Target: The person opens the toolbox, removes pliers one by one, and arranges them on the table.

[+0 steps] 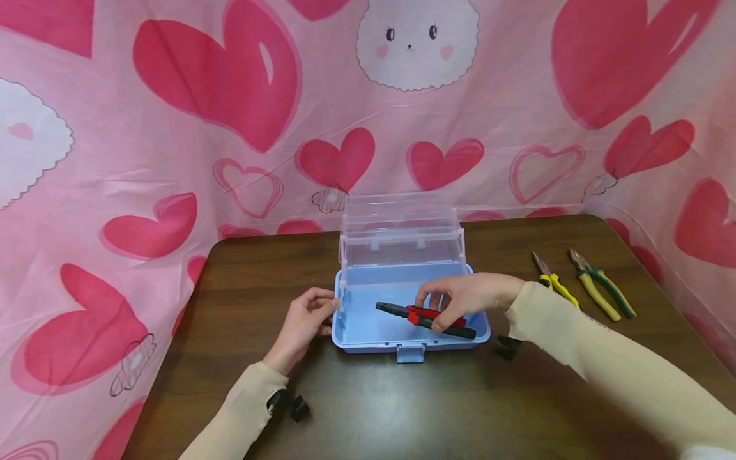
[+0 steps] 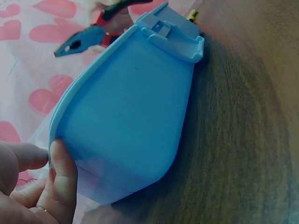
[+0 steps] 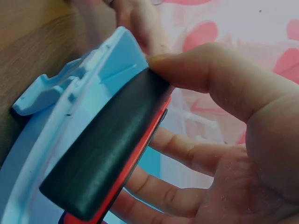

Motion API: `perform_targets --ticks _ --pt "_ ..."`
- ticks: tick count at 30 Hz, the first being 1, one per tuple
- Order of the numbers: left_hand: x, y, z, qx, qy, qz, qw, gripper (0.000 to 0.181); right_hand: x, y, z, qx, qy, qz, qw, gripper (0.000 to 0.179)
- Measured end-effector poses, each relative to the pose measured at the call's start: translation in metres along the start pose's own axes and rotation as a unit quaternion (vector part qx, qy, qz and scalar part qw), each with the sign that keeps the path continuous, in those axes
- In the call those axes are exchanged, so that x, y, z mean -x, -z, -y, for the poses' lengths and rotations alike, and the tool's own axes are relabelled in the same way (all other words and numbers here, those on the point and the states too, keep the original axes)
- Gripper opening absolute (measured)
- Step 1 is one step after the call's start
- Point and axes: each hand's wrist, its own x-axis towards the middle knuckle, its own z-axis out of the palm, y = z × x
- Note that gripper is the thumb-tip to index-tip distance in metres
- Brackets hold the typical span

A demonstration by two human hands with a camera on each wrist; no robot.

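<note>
A light blue plastic toolbox (image 1: 368, 348) stands on the table with its clear lid (image 1: 402, 220) raised at the back. My right hand (image 1: 468, 299) grips a pair of pliers (image 1: 422, 318) with red and black handles above the box's inside. The jaws of the pliers point left. One black handle (image 3: 110, 144) shows large under the thumb in the right wrist view. At the box's left end, my left hand (image 1: 305, 322) pinches the rim; a finger (image 2: 63, 175) lies on the outer wall in the left wrist view. The box's latch (image 1: 411, 353) hangs down at the front.
Yellow-handled long-nose pliers (image 1: 554, 281) and pliers with yellow and green handles (image 1: 600, 284) lie on the brown wooden table (image 1: 276, 255), right of the box. A pink cloth (image 1: 379, 115) with hearts hangs behind the table and along its sides.
</note>
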Motion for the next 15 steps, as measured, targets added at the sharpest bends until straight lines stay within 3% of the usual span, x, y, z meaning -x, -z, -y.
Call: perform_targets --ticks 5,15 --pt "-0.001 0.001 0.0 0.001 -0.001 0.006 1.0 0.029 0.019 0.006 -0.002 -0.012 0.01 -0.018 0.9997 0.044" --pt "-0.002 0.001 0.0 0.004 0.001 0.007 1.0 0.029 0.066 0.025 -0.023 -0.041 0.002 -0.106 0.9936 0.047"
